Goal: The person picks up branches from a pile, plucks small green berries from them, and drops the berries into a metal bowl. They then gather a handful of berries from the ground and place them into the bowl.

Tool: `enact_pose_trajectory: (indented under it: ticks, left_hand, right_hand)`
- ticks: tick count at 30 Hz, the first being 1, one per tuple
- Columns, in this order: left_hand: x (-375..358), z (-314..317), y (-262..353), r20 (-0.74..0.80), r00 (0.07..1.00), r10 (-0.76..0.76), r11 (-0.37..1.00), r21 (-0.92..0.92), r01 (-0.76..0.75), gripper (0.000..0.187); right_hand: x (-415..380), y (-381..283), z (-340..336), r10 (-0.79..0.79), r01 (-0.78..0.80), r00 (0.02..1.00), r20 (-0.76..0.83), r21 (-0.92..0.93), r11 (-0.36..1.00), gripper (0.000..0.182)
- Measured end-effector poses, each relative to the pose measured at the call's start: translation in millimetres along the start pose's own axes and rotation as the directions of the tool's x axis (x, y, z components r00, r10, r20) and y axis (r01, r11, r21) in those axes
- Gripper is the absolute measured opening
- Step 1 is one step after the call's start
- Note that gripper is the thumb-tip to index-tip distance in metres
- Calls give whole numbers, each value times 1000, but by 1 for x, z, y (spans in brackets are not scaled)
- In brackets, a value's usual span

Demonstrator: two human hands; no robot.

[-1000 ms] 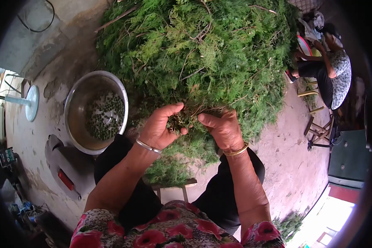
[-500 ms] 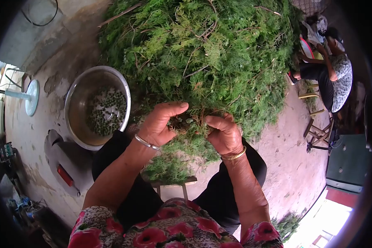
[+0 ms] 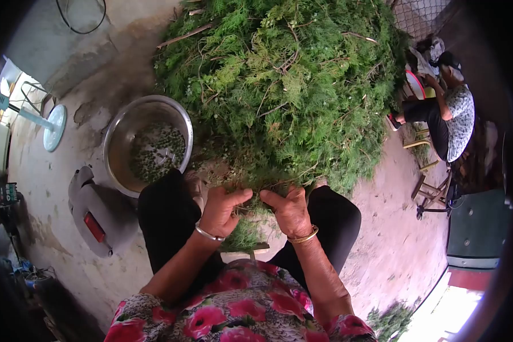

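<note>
A big heap of green conifer branches fills the upper middle of the view. At its lower edge, between my knees, my left hand is closed on a thin green sprig, with thumb stretched toward the right. Close beside it my right hand pinches the same greenery, its thumb pointing left. The sprig shows only partly between and behind my fingers. To the left of the heap stands a metal basin with many small green cones at its bottom.
A grey object with a red part lies left of my knee. Another person sits at the right beside a folding stool. A pale blue fan base stands at far left. More greenery lies at lower right.
Both hands have moved lower in the view, closer to my body, and nearer each other. The view has shifted, so the basin and grey object appear further right.
</note>
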State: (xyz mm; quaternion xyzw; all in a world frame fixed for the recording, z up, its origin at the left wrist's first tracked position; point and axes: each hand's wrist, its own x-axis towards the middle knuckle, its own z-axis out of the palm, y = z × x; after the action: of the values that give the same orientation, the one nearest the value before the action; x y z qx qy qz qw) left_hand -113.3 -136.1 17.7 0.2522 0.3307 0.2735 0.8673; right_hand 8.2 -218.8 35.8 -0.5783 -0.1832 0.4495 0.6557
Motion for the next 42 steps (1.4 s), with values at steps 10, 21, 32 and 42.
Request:
enact_pose_trajectory:
  ticks: [10, 21, 32, 42]
  left_hand:
    - [-89, -5, 9, 132, 959, -251, 954, -137, 268, 14]
    - [-112, -31, 9, 246, 926, -285, 864, -353, 360, 11]
    - [-126, -28, 12, 136, 956, -260, 918, -273, 288, 7]
    - [-139, -2, 11, -3, 985, -170, 971, 168, 168, 20]
  right_hand:
    - [-71, 1, -5, 176, -271, 949, 260, 394, 878, 34]
    - [-114, 19, -11, 425, -449, 893, 147, 350, 822, 18]
    - [-132, 3, 2, -164, 165, 986, 22, -95, 982, 17]
    - [-128, 0, 17, -406, 508, 861, 307, -574, 642, 25]
